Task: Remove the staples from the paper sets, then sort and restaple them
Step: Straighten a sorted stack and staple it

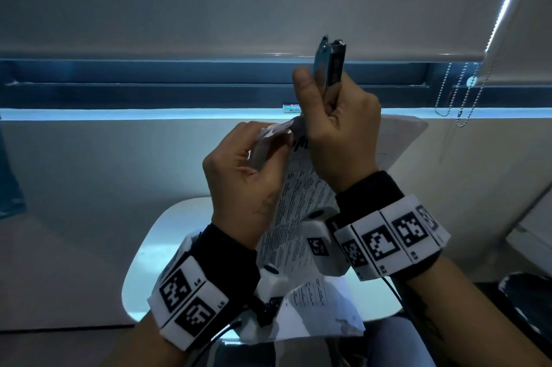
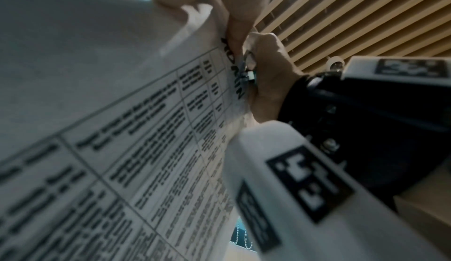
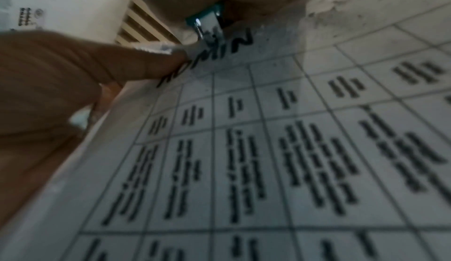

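Your left hand (image 1: pixel 239 169) pinching the curled top corner of the printed paper set (image 1: pixel 295 211), your right hand (image 1: pixel 340 130) fisted round a stapler (image 1: pixel 328 67) upright above that corner, its metal tip (image 3: pixel 209 31) at the paper's heading, staple too blurred to see.

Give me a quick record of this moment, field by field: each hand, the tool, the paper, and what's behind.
left hand: pinches the folded-back top corner of the paper set
right hand: grips a stapler, which stands upright, its far end above the fist
tool tip: metal end sits on the top corner of the sheet, by the bold heading
paper set: printed table, held up off the white table
staple: cannot tell if out
background: small box on the window ledge; bead chain at right
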`<state>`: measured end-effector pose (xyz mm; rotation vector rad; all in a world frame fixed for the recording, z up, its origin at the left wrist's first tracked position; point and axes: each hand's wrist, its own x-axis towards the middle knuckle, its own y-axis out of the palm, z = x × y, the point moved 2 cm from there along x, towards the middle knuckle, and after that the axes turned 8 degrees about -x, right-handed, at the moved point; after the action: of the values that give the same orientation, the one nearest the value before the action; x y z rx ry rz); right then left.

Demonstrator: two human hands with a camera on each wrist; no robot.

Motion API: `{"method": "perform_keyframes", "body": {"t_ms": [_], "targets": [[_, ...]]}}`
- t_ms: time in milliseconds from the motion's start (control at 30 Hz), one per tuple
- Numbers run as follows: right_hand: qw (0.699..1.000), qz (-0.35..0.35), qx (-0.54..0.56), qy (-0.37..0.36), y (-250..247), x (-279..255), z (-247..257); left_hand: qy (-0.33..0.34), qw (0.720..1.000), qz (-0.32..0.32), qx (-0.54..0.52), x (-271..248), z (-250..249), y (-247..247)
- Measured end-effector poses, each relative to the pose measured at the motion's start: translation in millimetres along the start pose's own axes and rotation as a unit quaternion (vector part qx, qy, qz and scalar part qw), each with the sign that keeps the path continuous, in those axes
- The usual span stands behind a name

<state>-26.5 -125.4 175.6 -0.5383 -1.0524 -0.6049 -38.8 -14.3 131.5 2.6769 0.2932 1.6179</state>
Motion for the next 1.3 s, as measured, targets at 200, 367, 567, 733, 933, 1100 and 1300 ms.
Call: {"method": "perform_keyframes", "body": {"t_ms": [200,367,567,733,933,1100,1300], "targets": [[1.0,0.004,0.018,0.019,13,-2,-7,-0.011,1.0,0.01,0.001,-4,4,2],[0.998,-0.003,0.06,0.022,6,-1,-3,-0.027,0.999,0.014,-0.019,0,2,4],[0.957,-0.109,0.24,0.117,-26,18,0,-0.044,0.999,0.011,-0.006,5,6,-3],[0.933,-0.202,0.224,0.194,-65,0,-45,-0.082,0.996,-0.008,-0.019,25,13,-25],[0.939,-0.061,0.09,0.327,-72,-59,-95,-0.235,0.967,0.029,0.09,75,61,-107],[0.83,0.307,0.027,0.466,-40,-123,-118,-0.371,0.876,0.103,0.29,66,150,-165],[0.712,0.475,-0.193,0.48,-24,-186,-142,-0.455,0.766,0.125,0.437,4,213,-208]]}}
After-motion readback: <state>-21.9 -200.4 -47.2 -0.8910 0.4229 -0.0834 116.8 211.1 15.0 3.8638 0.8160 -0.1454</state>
